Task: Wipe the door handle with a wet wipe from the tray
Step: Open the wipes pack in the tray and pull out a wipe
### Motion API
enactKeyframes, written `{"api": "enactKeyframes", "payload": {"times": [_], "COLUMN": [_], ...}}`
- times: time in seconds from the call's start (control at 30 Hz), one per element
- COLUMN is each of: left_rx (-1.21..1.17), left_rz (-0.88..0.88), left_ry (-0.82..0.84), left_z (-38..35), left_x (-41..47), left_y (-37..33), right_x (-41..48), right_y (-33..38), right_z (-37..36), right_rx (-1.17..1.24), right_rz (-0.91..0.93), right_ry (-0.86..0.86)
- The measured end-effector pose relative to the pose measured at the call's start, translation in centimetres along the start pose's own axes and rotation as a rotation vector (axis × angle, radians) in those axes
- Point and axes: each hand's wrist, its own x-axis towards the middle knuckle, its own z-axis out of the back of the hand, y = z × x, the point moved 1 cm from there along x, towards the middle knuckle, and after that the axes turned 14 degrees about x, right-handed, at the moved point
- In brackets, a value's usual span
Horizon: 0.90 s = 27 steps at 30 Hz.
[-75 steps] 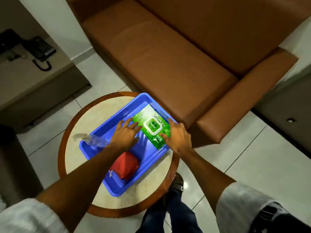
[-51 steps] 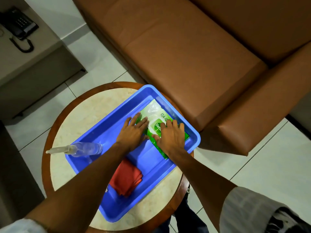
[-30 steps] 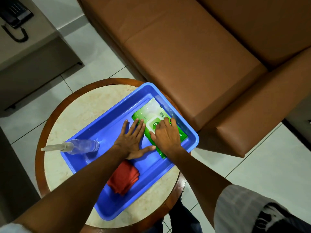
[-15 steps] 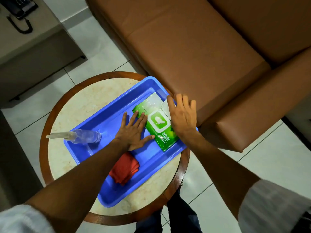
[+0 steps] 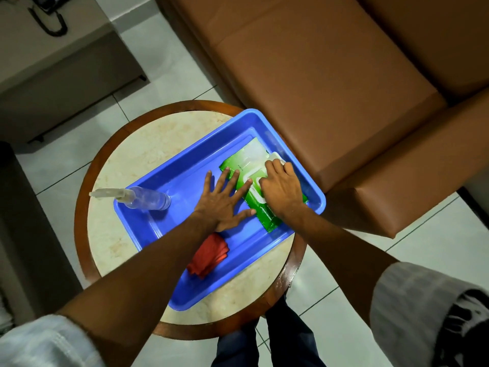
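Note:
A green wet-wipe pack [image 5: 242, 164] lies at the far right end of the blue tray [image 5: 185, 166]. Its white flip lid [image 5: 275, 156] stands open toward the sofa. My left hand [image 5: 225, 202] lies flat with spread fingers, and its fingertips press the pack's left edge. My right hand [image 5: 281, 190] rests on the pack over its opening with the fingers curled down. They hide the opening, so I cannot see whether a wipe is pinched. No door handle is in view.
The tray sits on a round marble-topped table [image 5: 148, 144] with a wooden rim. A clear spray bottle [image 5: 148, 198] lies at the tray's left end and a folded red cloth [image 5: 209, 255] at its near end. A brown sofa [image 5: 317, 75] stands right behind the table.
My right hand flipped the pack's lid open, then came back down onto the opening with curled fingers. My left hand stayed flat against the pack's left edge.

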Motion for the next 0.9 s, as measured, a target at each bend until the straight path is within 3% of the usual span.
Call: {"api": "enactKeyframes", "payload": {"times": [0.53,0.63,0.77,0.83,0.9], "left_rx": [0.061,0.069,-0.023,-0.195,-0.421], "left_rz": [-0.033,-0.036,-0.013,0.047,0.148], "left_ry": [0.087,0.112,0.126,0.048,-0.152], "left_z": [0.5,0.5,0.7,1.2,2.4], "left_x": [0.6,0.6,0.4,0.1,-0.4], "left_y": [0.1,0.2,0.2,0.4,0.4], "right_x": [0.0,0.0,-0.2,-0.7,-1.6], "right_y": [-1.2,-2.8,-4.1,-4.1,-4.0], "right_z": [1.5,2.2,3.4,3.9,4.4], "right_rx": [0.172,0.369,0.811,0.983,1.169], "right_rz": [0.009,-0.107,-0.252,-0.312,-0.387], "right_ry": [-0.005,-0.072,-0.212,-0.258,-0.273]}}
